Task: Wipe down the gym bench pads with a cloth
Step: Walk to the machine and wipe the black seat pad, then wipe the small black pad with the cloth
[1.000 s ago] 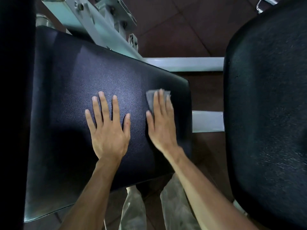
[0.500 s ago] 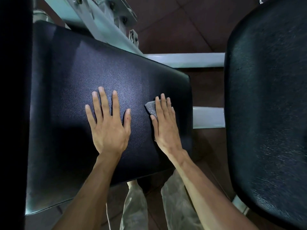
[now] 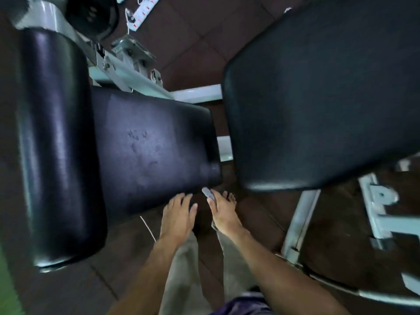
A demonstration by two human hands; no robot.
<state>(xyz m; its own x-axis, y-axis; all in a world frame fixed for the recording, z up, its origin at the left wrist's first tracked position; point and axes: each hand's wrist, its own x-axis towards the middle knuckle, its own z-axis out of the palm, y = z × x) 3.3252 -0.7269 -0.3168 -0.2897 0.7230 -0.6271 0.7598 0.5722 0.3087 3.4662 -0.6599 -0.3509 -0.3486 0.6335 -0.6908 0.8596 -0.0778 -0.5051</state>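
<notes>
The left hand (image 3: 178, 215) hangs with loosely spread fingers just off the near edge of the middle bench pad (image 3: 150, 144), holding nothing. The right hand (image 3: 223, 212) beside it pinches a grey cloth (image 3: 208, 193) under its fingers, below the pad's corner.

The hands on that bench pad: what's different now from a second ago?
Both hands have pulled back off the middle pad toward the person. The left hand no longer rests flat on it; the right hand still carries the cloth. The pads haven't moved.
</notes>
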